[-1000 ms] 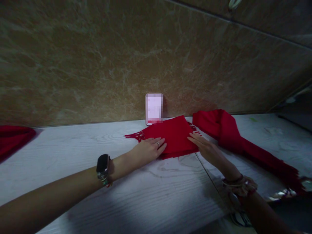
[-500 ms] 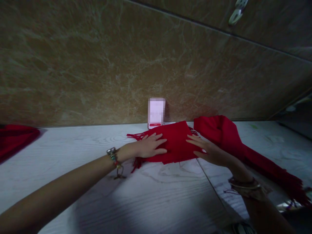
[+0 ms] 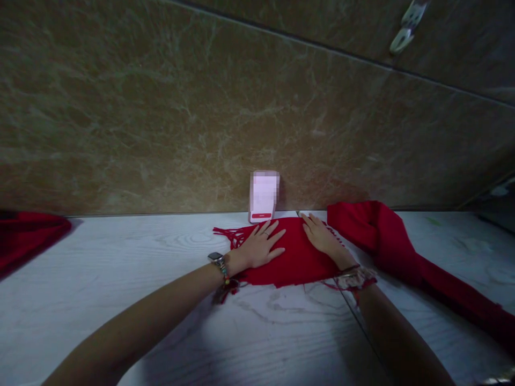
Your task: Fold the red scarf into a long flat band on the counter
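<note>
A red fringed scarf [image 3: 293, 257] lies folded flat on the pale wood-grain surface, its tassels showing at the left end and along the right edge. My left hand [image 3: 260, 245] rests open on its left part, fingers spread. On the right part lies my right hand [image 3: 322, 236], palm down with the fingers stretched out and close together. Both hands press on the cloth without gripping it. Just behind the scarf a phone [image 3: 263, 197] with a lit, blurred screen leans against the wall.
Another red scarf [image 3: 374, 225] lies loosely at the right, trailing toward the lower right corner. Red cloth [image 3: 30, 236] is at the far left edge. A brown marbled wall [image 3: 181, 118] bounds the back of the white surface [image 3: 132, 252]; a small hook [image 3: 406, 29] hangs on it.
My right hand has moved from the scarf's right edge farther onto the cloth and toward its back edge. My left hand stays on the left part. The view has shifted slightly.
</note>
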`<state>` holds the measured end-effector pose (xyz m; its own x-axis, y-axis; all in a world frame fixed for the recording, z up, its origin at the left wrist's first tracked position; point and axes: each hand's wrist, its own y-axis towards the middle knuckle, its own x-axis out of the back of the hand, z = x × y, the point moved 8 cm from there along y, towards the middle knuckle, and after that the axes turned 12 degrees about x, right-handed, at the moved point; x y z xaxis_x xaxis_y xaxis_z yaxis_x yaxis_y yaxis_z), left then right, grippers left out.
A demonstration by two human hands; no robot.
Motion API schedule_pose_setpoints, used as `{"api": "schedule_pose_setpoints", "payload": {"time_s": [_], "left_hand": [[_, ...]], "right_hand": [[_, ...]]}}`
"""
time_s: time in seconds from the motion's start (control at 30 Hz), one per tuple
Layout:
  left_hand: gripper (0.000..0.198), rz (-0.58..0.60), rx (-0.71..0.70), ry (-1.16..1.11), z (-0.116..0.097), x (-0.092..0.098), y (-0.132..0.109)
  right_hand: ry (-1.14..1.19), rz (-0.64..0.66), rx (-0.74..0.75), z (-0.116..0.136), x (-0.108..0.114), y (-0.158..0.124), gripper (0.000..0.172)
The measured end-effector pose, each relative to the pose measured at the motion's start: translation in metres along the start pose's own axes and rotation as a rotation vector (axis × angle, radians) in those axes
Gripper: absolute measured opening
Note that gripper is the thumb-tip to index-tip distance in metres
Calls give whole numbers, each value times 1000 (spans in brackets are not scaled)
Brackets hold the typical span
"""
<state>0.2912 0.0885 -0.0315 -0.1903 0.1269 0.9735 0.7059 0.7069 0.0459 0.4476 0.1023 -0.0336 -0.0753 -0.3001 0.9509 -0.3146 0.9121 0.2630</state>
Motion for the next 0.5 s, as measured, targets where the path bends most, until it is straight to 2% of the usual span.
{"api": "schedule_pose_setpoints", "payload": {"time_s": [0.13, 0.33, 0.5], "left_hand": [[55, -13, -12, -31, 4, 0, -4], [55, -18, -67, 26, 12, -4, -16], [57, 13, -77, 64, 22, -5, -28]], "right_hand": [[-1, -36, -49, -6, -3, -3, 46], [-8, -90, -83, 1, -1, -7, 47], [18, -53, -170, 15, 7, -8, 47]]}}
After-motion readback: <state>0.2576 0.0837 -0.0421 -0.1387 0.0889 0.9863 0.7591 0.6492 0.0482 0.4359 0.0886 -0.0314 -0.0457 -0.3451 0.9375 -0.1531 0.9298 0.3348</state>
